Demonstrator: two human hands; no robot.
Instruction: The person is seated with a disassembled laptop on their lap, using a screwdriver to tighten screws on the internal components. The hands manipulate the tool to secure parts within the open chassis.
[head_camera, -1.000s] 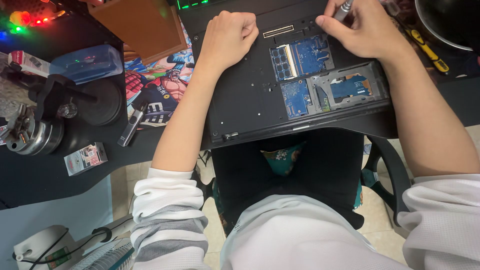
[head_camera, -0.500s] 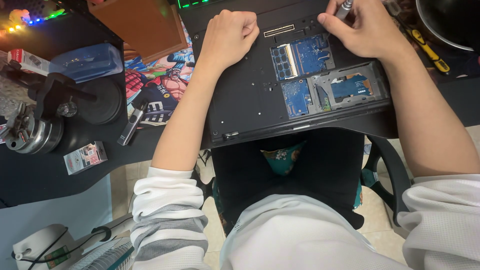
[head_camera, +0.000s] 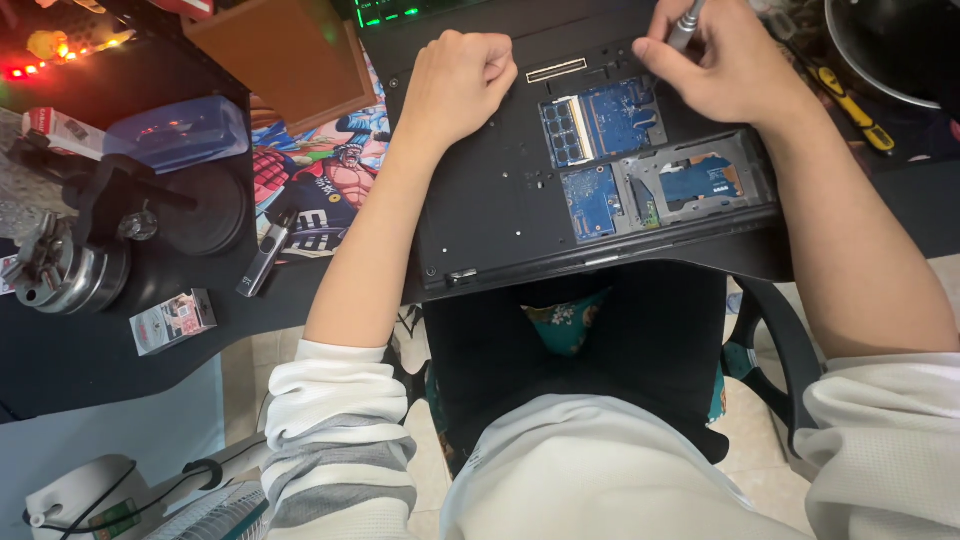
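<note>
While the opened laptop (head_camera: 520, 200) lies underside-up on the black bench (head_camera: 120, 350), directly ahead of the seated person, its long axis runs left to right across the view, with the exposed blue circuit boards (head_camera: 610, 120) toward its right half. Right hand (head_camera: 725, 65) lies at the far right edge of the laptop, nearer the boards, its fingers pinched together around a slim grey screwdriver (head_camera: 685, 22) whose tip is hidden behind the fingers, so the point of contact cannot be told. Left hand (head_camera: 455, 80) is curled into a loose fist, holding nothing visible, and rests knuckles-down on the plain black cover at the far left part of the laptop. Beside the laptop to the left lie a brown box (head_camera: 285, 55), a printed mat (head_camera: 320, 180) and a small bench vise (head_camera: 70, 260); a yellow-handled tool (head_camera: 850, 105) lies to the right.
</note>
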